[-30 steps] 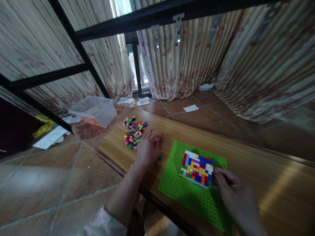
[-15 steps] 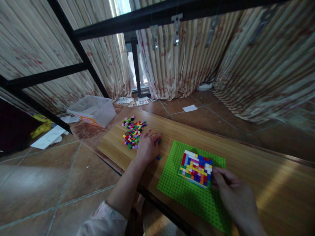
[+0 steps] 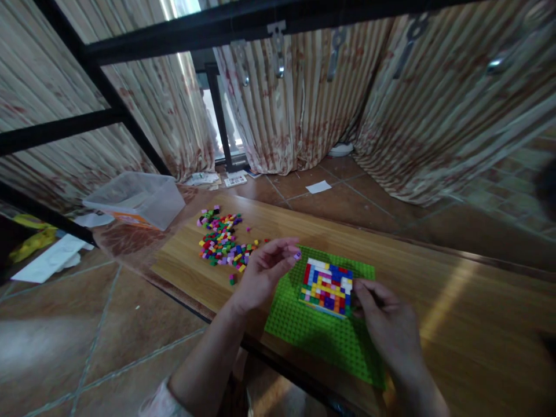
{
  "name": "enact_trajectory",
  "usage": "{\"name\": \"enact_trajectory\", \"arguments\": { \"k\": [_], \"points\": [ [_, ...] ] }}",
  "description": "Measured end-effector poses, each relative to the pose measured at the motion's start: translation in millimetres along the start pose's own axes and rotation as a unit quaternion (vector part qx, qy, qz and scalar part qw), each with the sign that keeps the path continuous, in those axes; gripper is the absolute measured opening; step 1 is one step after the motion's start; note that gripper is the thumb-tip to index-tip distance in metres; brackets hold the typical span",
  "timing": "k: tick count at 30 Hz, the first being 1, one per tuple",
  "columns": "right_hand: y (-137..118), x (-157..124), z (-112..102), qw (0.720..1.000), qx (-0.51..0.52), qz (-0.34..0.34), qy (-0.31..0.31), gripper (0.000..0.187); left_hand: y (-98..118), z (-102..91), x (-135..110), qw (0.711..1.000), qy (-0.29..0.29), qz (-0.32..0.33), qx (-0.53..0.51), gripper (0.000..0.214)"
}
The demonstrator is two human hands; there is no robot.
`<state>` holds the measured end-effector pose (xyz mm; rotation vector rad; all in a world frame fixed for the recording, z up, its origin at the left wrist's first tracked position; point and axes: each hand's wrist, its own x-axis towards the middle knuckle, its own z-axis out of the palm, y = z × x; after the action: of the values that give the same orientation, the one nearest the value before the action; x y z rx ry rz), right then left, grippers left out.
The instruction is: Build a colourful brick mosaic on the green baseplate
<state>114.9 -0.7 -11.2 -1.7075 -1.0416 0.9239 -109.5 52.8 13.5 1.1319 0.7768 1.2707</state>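
Observation:
Between the thumb and fingertips of my left hand [image 3: 263,271] is a small purple toy brick [image 3: 297,255], held just above the far left corner of a green studded baseplate [image 3: 282,315]. A low block of many-coloured toy bricks [image 3: 326,288] stands on the baseplate, with white, red, blue and yellow pieces on top. My right hand [image 3: 386,318] is closed at the right side of this block, thumb and forefinger against its edge; whether a loose piece is between them is hidden. Left of my left hand lies a scattered pile of loose bricks [image 3: 226,243].
The baseplate and pile lie on a long wooden table [image 3: 460,324]. A clear plastic bin [image 3: 143,200] stands beyond its left end. A black metal frame [image 3: 217,35] with hanging metal clips crosses the view before striped curtains [image 3: 304,104]. Papers [image 3: 319,187] lie on the tiled floor.
My left hand has moved right from beside the brick pile to the baseplate's corner, now with a purple brick. My right hand stays at the block. The view has shifted somewhat.

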Motion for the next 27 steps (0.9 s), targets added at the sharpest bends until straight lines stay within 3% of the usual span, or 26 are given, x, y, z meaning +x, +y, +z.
{"name": "enact_trajectory", "arguments": {
  "k": [4, 7, 12, 19, 27],
  "points": [
    [0, 0, 2, 0.999, 0.022, -0.024, -0.004, 0.046, -5, 9.7, -4, 0.999, -0.029, 0.013, 0.040, 0.029],
    [-5, 0, 3, 0.998, 0.040, -0.049, 0.018, 0.041, -6, 14.2, -6, 0.990, -0.026, 0.064, 0.126, 0.026],
    [-25, -9, 1, 0.987, 0.088, -0.103, 0.081, 0.028, -3, 22.7, -9, 0.950, -0.028, 0.170, 0.260, 0.032],
    [-41, -40, 9, 0.972, 0.107, -0.203, -0.054, 0.016, 10, 42.2, -20, 0.928, -0.096, 0.233, 0.276, 0.036],
    [-36, -39, 12, 0.964, 0.106, -0.235, -0.069, 0.013, 7, 47.7, -24, 0.932, -0.105, 0.206, 0.278, 0.040]
  ]
}}
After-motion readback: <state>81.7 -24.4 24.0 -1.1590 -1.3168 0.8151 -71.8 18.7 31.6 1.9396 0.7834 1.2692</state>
